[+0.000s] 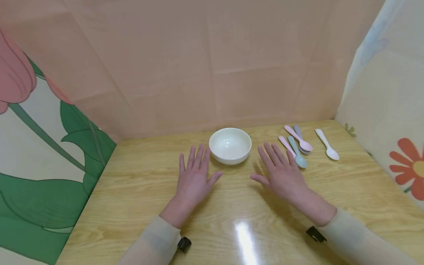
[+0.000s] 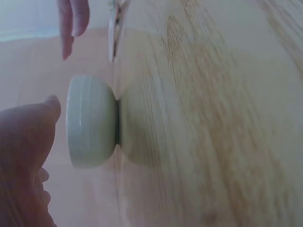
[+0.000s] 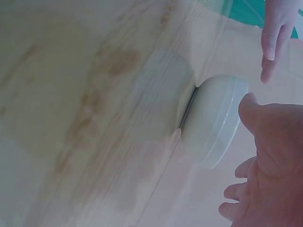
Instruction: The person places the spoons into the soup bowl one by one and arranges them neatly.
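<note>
A white bowl (image 1: 230, 146) stands upright near the back of the wooden table, and nothing shows inside it. To its front left, my left hand (image 1: 195, 180) hovers palm down with fingers spread and holds nothing. My right hand (image 1: 281, 175) mirrors it at the bowl's front right, also spread and holding nothing. Its fingertips come near several small spoons: a pink spoon (image 1: 299, 139), a blue spoon (image 1: 297, 152) and others partly overlapped. Both wrist views show the bowl (image 2: 92, 122) from the side, beyond the thumb of the near hand (image 3: 272, 161).
A white spoon (image 1: 327, 144) lies apart at the back right of the table (image 1: 139, 206). A plain pink cloth (image 1: 165, 73) hangs behind the table. Flower-printed cloths (image 1: 367, 110) border both sides. Light glares off the table's front middle.
</note>
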Demonstrator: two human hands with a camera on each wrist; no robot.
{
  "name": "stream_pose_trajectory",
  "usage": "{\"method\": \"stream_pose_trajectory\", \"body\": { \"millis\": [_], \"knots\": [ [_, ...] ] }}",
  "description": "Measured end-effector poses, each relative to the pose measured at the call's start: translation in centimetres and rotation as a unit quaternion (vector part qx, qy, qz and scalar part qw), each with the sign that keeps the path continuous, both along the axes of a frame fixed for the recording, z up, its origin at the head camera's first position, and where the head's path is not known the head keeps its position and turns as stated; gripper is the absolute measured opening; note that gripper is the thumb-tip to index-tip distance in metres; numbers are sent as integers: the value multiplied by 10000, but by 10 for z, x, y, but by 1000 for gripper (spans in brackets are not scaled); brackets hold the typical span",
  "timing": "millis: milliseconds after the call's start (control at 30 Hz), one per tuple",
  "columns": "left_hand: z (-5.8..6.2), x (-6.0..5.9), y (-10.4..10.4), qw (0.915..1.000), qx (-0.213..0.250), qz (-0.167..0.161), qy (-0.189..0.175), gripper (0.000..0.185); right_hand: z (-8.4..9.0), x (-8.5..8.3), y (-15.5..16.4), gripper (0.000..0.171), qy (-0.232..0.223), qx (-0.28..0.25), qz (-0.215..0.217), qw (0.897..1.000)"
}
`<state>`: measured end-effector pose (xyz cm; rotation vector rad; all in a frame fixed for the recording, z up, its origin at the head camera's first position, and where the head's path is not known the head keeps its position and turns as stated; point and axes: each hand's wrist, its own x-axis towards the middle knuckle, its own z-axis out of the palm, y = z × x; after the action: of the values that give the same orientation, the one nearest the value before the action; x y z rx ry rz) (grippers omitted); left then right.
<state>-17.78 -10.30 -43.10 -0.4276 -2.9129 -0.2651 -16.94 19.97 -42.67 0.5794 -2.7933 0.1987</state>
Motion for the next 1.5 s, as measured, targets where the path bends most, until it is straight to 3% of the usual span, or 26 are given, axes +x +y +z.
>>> {"method": "stream_pose_trajectory", "body": {
  "millis": [267, 500, 933, 1200, 1500],
  "knots": [
    [2, 1, 0, 9999, -130, -1, 40, 94, 0, -2, 2, 98, -52, -14, -6, 10000],
    [3, -1, 1, 10000, 78, 7, 46, 93, 4, -6, 1, 97, -49, -81, 23, 10000],
    [2, -17, 7, 9987, 501, 49, -23, 95, 12, -17, -6, 95, -135, -146, 40, 9998],
    [3, -26, 11, 9972, 744, 60, -41, 94, 12, -27, -9, 94, -512, -230, -8, 9984],
    [3, -35, 17, 9943, 1051, 67, -176, 93, 12, -35, -11, 94, -587, -200, -41, 9981]
  ]
}}
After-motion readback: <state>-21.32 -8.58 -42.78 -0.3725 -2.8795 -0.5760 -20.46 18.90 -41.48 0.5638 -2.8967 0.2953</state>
